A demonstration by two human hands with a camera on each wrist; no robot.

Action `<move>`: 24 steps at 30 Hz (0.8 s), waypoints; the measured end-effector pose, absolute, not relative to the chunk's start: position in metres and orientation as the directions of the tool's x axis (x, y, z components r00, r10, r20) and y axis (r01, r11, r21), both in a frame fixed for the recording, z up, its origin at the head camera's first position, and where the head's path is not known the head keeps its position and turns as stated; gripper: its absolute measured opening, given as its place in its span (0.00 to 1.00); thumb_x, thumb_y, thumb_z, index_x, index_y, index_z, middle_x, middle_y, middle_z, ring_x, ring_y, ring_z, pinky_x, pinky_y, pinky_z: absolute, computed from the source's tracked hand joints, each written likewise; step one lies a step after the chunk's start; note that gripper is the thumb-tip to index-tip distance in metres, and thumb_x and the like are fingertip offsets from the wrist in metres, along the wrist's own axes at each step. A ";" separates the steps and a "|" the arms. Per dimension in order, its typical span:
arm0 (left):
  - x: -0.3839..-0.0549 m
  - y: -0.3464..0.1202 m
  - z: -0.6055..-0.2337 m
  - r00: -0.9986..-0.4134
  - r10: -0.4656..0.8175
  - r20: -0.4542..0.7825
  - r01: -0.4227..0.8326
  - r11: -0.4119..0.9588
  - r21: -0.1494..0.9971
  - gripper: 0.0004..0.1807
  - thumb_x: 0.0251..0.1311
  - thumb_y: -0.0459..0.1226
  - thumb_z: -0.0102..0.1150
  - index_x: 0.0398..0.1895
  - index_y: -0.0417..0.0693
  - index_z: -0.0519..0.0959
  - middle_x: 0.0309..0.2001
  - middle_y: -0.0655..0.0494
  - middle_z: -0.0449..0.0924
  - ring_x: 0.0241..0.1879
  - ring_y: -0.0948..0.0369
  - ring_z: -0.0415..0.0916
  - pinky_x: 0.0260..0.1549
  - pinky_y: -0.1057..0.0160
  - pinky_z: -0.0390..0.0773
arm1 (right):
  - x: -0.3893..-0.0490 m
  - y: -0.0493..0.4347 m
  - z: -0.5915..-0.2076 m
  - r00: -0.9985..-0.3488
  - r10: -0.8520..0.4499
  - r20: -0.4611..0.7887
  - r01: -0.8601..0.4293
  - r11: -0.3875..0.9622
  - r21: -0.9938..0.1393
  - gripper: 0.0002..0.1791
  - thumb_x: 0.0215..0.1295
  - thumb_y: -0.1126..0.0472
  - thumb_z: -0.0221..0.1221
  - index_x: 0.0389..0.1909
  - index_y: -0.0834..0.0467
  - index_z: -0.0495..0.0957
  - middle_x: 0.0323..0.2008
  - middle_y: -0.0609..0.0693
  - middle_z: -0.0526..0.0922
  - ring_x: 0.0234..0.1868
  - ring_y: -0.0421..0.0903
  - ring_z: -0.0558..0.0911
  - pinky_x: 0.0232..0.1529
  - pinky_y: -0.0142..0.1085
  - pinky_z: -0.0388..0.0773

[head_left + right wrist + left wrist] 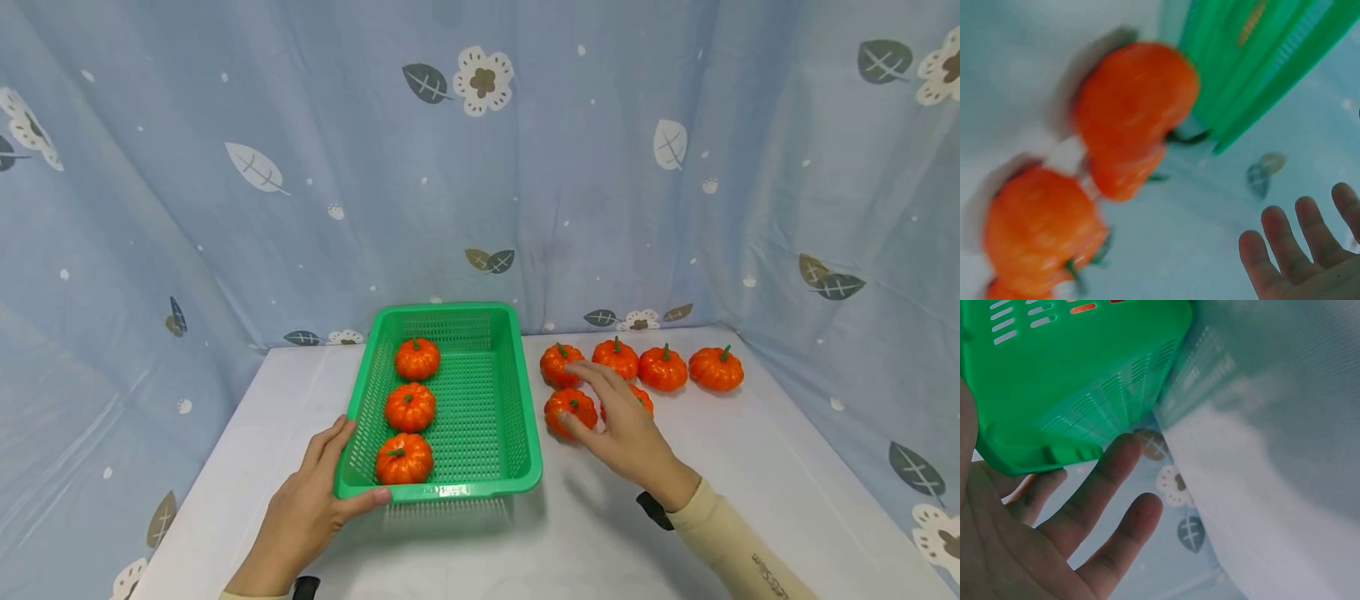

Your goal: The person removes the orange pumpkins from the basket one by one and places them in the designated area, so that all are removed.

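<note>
1. The left hand (307,500) holds the basket at its near left corner, thumb over the front rim and fingers along the left side; the left wrist view shows some of the fingers straight and spread.
2. The right hand (626,433) is held wide over the loose pumpkins, thumb apart from the fingers, with nothing in its grasp; I cannot tell whether its thumb touches one.
3. A blue curtain (360,150), printed with leaves and flowers, hangs behind and on both sides.
4. The white table (300,392) reaches back to the curtain.
5. The green basket (468,408) sits on the table, left of the loose pumpkins, its walls and floor full of small holes.
6. The right sleeve (735,533) is beige with dark lettering.
7. Three orange pumpkins stand inside the basket in a line along its left side: a far one (417,359), a middle one (409,407) and a near one (404,459).
8. Six more are on the table: four in a back row, two in front, the right-hand front one partly hidden by the right hand.
9. Green stems top the pumpkins.
</note>
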State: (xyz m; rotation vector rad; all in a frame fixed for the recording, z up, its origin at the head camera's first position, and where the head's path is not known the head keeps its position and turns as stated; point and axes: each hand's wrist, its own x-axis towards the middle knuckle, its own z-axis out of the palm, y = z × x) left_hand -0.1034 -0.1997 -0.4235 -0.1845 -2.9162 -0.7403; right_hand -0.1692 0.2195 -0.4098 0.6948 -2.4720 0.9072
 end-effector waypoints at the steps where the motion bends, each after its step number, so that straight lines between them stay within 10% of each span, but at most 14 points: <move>1: -0.103 -0.200 -0.423 -0.984 0.086 0.154 0.149 0.873 0.465 0.60 0.49 0.73 0.62 0.81 0.54 0.54 0.79 0.54 0.52 0.50 0.36 0.79 0.45 0.35 0.75 | -0.168 0.214 -0.406 -0.785 -0.333 0.522 -0.593 0.646 -0.481 0.36 0.64 0.52 0.70 0.71 0.50 0.69 0.68 0.45 0.70 0.68 0.47 0.71 0.63 0.52 0.73; 12: -0.103 -0.200 -0.421 -0.981 0.099 0.168 0.167 0.874 0.457 0.60 0.49 0.73 0.62 0.80 0.51 0.55 0.78 0.52 0.53 0.48 0.37 0.80 0.45 0.36 0.76 | -0.162 0.163 -0.374 -0.676 -0.604 0.423 -0.726 0.445 -0.525 0.35 0.68 0.51 0.67 0.73 0.47 0.66 0.70 0.42 0.68 0.59 0.41 0.76 0.54 0.39 0.80; 24: -0.103 -0.199 -0.422 -0.983 0.099 0.155 0.161 0.871 0.465 0.60 0.50 0.72 0.62 0.81 0.51 0.54 0.78 0.52 0.52 0.52 0.36 0.78 0.46 0.35 0.76 | -0.184 0.114 -0.349 -0.479 -0.718 0.505 -0.865 0.289 -0.410 0.30 0.68 0.55 0.66 0.69 0.52 0.69 0.68 0.42 0.70 0.69 0.38 0.69 0.64 0.35 0.71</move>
